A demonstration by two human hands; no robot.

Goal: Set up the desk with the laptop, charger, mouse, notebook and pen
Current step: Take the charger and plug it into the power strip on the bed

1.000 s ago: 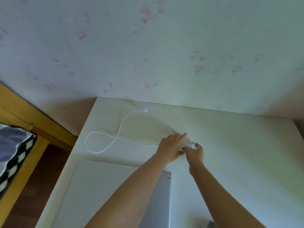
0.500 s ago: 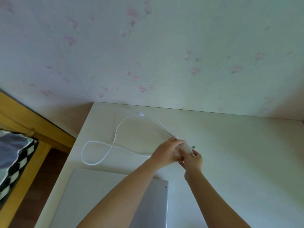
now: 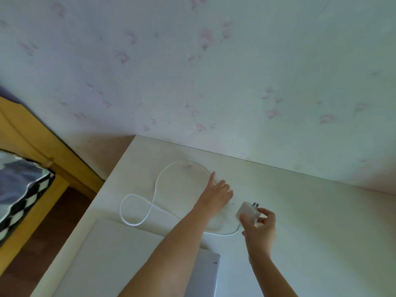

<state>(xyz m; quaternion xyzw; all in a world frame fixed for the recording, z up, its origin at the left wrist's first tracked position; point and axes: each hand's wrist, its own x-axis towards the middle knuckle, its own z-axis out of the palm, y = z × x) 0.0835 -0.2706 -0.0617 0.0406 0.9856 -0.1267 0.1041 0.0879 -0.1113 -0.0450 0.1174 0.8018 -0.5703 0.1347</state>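
On the white desk (image 3: 321, 211) my right hand (image 3: 260, 227) holds the white charger brick (image 3: 246, 212) with its metal prongs pointing up and right. Its white cable (image 3: 137, 211) runs from the brick and lies in loops over the desk's left half. My left hand (image 3: 216, 195) rests over the cable near the loop's far side, index finger stretched out, the other fingers curled; whether it pinches the cable I cannot tell. The closed silver laptop (image 3: 107, 258) lies at the near left, partly under my left forearm.
A floral-papered wall (image 3: 214, 71) runs right behind the desk. Left of the desk is a gap down to a dark wood floor (image 3: 49, 228), then a yellow wooden bed frame (image 3: 32, 136) with a checkered pillow (image 3: 19, 189).
My hands have come apart. The right hand has drawn the charger brick to the right and down, while the left has slid away toward the cable loop. The view has shifted slightly.
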